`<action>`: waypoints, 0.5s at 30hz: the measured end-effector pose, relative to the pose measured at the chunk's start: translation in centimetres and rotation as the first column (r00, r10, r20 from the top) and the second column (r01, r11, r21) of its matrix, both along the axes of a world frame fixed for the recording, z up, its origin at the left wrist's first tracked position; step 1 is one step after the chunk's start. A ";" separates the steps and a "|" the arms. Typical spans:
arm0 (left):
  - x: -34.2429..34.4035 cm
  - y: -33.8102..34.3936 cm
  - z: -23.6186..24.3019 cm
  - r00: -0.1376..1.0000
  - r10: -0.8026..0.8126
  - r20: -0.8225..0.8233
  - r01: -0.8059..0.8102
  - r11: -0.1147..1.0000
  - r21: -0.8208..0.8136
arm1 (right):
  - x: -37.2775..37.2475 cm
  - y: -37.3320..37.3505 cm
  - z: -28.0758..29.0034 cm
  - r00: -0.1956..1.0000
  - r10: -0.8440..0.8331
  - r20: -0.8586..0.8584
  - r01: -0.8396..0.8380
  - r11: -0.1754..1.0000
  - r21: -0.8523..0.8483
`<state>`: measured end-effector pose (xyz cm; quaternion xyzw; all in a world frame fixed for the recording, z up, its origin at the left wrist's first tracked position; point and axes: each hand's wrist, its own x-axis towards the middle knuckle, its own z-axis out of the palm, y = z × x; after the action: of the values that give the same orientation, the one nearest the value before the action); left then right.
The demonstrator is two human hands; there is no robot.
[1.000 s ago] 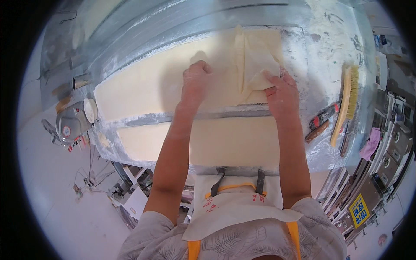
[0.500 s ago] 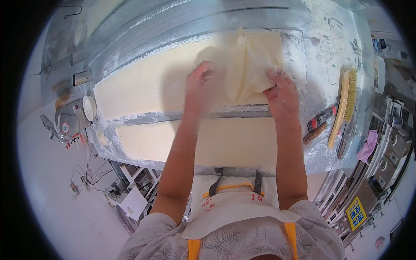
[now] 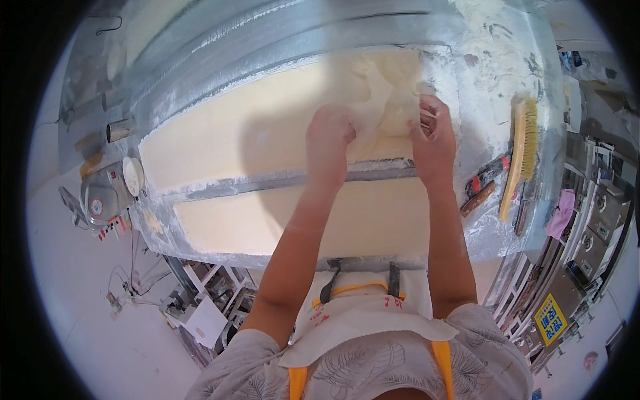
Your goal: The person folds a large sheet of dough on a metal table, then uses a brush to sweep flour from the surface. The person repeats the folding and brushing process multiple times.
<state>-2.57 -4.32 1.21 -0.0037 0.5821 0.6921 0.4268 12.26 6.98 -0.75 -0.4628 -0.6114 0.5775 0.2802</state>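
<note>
One yellow sign (image 3: 550, 319) bears dark characters; right fingers (image 3: 432, 107) touch dough sheet (image 3: 270, 110).

Left head-worn fisheye view, steeply downward over hands (image 3: 329, 139) (image 3: 437, 147) and worktable (image 3: 468, 83), fairly near

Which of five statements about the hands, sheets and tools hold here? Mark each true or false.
1. The right hand is at the right end of the farther dough sheet. True.
2. The left hand is over the nearer dough sheet. False: the left hand is over the farther one.
3. The brush lies left of both sheets. False: the brush lies right of them.
4. The pink cloth is right of the brush. True.
</note>
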 end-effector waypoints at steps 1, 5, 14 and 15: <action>-0.1 0.1 0.5 0.997 0.036 0.070 -0.037 0.999 0.010 | 0.1 -0.2 1.0 0.992 0.049 0.115 -0.056 0.996 0.064; -0.5 -0.3 0.2 0.992 0.051 0.119 -0.054 0.998 0.022 | 0.0 -0.5 1.6 0.952 0.134 0.274 -0.212 0.937 0.279; -0.5 -0.3 0.6 0.991 0.034 0.128 -0.040 0.998 0.042 | 0.7 0.4 -0.9 0.913 0.192 0.361 -0.334 0.858 0.390; -0.5 -0.3 0.6 0.991 0.028 0.129 -0.034 0.998 0.047 | 0.7 0.5 -1.0 0.913 0.201 0.356 -0.335 0.867 0.369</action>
<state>-3.10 -4.59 1.82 -0.0468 0.5363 0.7110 0.4523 12.94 7.50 -1.76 -0.3844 -0.8162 0.3865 0.1915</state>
